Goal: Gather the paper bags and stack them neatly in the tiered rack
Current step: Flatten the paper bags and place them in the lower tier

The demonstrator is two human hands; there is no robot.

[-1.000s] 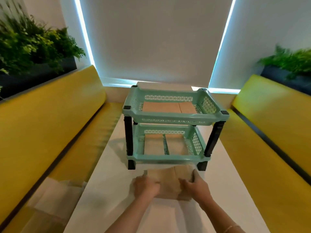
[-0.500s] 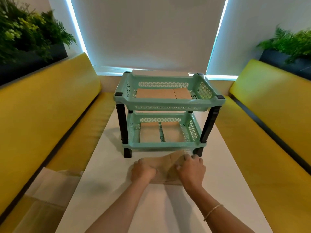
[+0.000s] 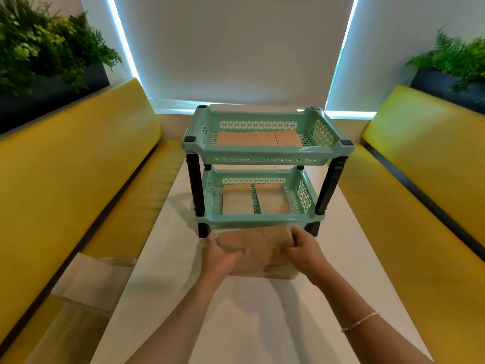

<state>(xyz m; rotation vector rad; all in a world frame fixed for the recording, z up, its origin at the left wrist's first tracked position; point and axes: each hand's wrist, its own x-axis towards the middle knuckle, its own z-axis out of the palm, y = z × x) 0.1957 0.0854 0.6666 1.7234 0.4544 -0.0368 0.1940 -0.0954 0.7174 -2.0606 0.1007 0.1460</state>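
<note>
A mint-green two-tier rack (image 3: 265, 149) with black legs stands on the white table (image 3: 262, 311). Folded brown paper bags lie in its top tier (image 3: 252, 139) and in its bottom tier (image 3: 270, 198). Just in front of the rack, I hold a folded brown paper bag (image 3: 259, 248) between both hands, its far edge at the rack's lower front rim. My left hand (image 3: 220, 256) grips its left side with the thumb on top. My right hand (image 3: 301, 248) pinches its right side. More paper bags (image 3: 86, 282) lie on the left bench seat.
Yellow upholstered benches (image 3: 65, 185) run along both sides of the narrow table. Dark planters with green plants (image 3: 44, 56) sit behind each backrest. A white roller blind covers the window behind the rack.
The bag has come up off the table and its far edge has moved toward the rack's lower tier. Both hands have shifted from pressing it flat to gripping its sides.
</note>
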